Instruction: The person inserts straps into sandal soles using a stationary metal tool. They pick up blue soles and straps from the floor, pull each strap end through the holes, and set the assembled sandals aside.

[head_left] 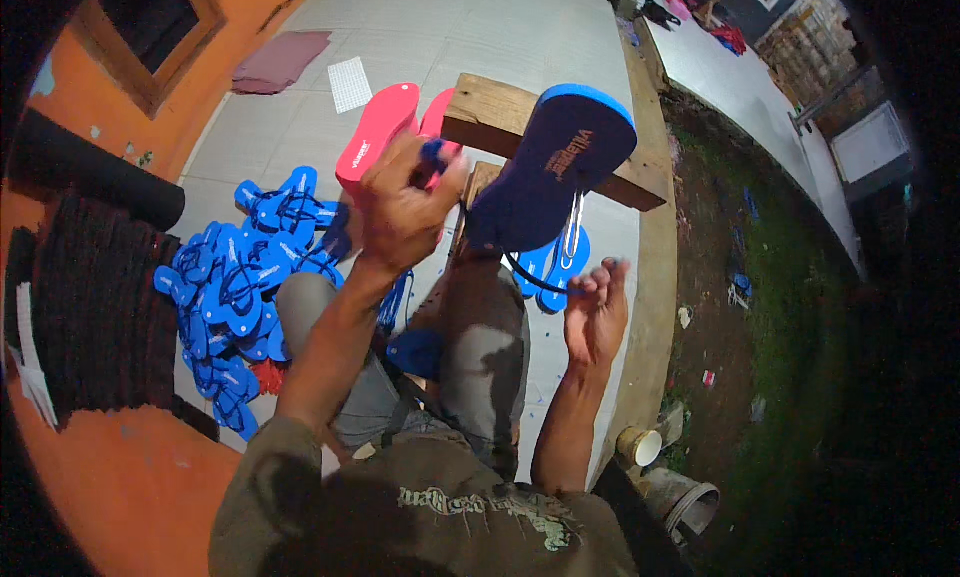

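Note:
A flip-flop sole (555, 172), dark on its face with a bright blue edge, stands tilted against a wooden beam (490, 107) in front of me. A thin black strap (540, 280) curves from the sole's lower end toward my right hand (597, 312), whose curled fingers close on its end. My left hand (410, 202) is raised left of the sole, closed around a small dark blue and pink thing (435, 159); its kind is unclear. A slim looped metal tool (573, 227) hangs at the sole's right edge, apart from both hands.
A heap of blue flip-flops (235, 287) lies left of my legs. Pink soles (378, 127) are behind my left hand, and blue soles (565, 262) lie below the beam. Dark stacked sheets (95, 307) stand by the orange wall. The tiled floor ends at a ledge (640, 347) on the right.

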Available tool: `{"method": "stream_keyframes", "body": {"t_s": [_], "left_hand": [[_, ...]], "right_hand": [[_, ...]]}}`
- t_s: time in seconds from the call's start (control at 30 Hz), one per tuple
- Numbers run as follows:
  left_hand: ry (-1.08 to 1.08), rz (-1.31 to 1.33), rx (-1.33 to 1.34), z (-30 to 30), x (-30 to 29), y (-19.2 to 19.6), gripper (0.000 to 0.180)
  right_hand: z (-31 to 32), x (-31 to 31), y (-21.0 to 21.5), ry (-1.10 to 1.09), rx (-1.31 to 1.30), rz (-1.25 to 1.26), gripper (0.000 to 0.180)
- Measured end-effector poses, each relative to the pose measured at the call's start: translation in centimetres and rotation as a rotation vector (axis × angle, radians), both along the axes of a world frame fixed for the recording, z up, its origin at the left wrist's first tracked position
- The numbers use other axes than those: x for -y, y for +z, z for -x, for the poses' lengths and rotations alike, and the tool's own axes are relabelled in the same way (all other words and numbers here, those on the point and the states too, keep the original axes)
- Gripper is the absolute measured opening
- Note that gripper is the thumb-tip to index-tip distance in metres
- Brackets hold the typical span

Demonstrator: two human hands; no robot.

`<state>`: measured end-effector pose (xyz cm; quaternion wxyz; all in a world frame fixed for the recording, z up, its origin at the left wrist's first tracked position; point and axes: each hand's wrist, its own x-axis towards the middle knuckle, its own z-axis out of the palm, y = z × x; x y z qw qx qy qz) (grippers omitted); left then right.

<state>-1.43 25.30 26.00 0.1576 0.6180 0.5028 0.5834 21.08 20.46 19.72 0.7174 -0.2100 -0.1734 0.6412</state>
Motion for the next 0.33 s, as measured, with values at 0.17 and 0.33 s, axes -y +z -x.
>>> {"method": "stream_keyframes", "body": {"t_s": [0.17, 0.33], "left_hand": [[0.064, -0.448, -0.275, -4.4, -3.3, 2.8, 0.019], [-0.13, -0.188, -0.129, -5.7, -3.6, 4.2, 0.032]], "right_hand": [[3.8, -0.1, 4.2, -0.237, 0.754, 0.036, 0.017], [2.5, -4.4, 2.1, -0.178, 1.352, -0.153, 0.035]]}}
